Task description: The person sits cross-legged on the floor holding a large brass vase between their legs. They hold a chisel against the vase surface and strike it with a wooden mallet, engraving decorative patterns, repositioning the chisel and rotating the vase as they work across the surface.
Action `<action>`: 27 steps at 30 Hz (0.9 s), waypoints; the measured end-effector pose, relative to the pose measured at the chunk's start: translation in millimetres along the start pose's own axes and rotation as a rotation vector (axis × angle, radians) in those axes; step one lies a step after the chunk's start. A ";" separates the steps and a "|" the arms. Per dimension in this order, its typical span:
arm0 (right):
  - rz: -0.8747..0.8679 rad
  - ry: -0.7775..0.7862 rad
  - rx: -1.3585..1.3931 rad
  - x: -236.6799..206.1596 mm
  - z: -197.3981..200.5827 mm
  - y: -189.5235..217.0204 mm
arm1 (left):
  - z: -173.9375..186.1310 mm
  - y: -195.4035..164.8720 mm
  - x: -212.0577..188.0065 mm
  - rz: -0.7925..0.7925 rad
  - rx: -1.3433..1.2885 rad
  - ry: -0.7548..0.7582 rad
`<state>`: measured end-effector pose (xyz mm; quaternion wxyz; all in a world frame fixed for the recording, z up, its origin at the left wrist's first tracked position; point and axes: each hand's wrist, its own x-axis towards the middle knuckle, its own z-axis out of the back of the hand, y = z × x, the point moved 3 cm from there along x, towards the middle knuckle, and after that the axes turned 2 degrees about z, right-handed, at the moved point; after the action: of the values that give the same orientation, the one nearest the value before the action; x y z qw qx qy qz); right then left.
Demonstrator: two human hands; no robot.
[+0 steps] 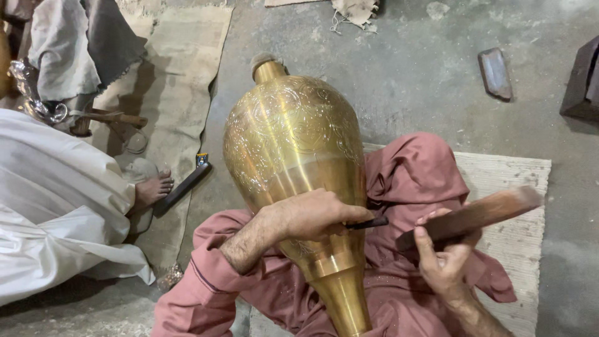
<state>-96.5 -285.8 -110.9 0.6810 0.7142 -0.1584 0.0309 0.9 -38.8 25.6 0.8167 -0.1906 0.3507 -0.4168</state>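
Head view: large brass vase (293, 162) laid across the lap, narrow neck pointing near, rounded body far — cradled on the pink-clothed knees, probably to steady the engraved shoulder for work. Left hand (312, 215) draped over the vase's waist, grip closed around a thin dark chisel (368, 223) with its tip pointing right, pressed against the metal. Right hand (446, 253) just right of the vase, grip closed on a wooden mallet (471, 215), raised level with the chisel's end, not touching it. Vase thus under the left grip, beside the right. Far left — another person's bare foot (153, 187) on a floor mat (181, 81); dark stone (496, 73) on the concrete, far right.
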 end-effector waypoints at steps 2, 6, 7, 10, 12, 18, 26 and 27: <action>0.232 0.113 -0.459 -2.5 -5.6 11.4 | -0.4 1.4 0.0 -0.056 -0.019 -0.007; -0.121 -0.026 -0.004 -7.4 -0.3 9.7 | -3.0 5.0 0.5 -0.087 -0.017 0.000; 0.017 0.056 -0.170 -7.5 -2.3 14.9 | -3.0 5.6 -0.2 -0.101 -0.028 -0.005; 0.224 0.169 -0.465 -7.5 -3.4 24.0 | -0.4 7.7 -2.9 -0.134 -0.089 -0.045; 0.072 0.098 -0.387 -4.8 -0.2 21.1 | 2.1 8.8 -8.2 -0.120 -0.190 -0.122; -0.774 0.415 -0.155 5.1 -11.0 -18.0 | 3.3 4.4 -13.5 -0.154 -0.237 -0.217; -0.277 0.325 -0.008 5.4 19.0 -0.1 | 5.7 1.7 -9.1 -0.121 -0.210 -0.182; -0.280 0.324 -0.045 3.0 22.8 1.5 | 6.9 1.4 -8.7 -0.139 -0.193 -0.187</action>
<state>-98.0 -308.8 -110.3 0.7111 0.6995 0.0532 0.0468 3.2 -30.8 33.1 0.7929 -0.3301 0.2974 -0.4169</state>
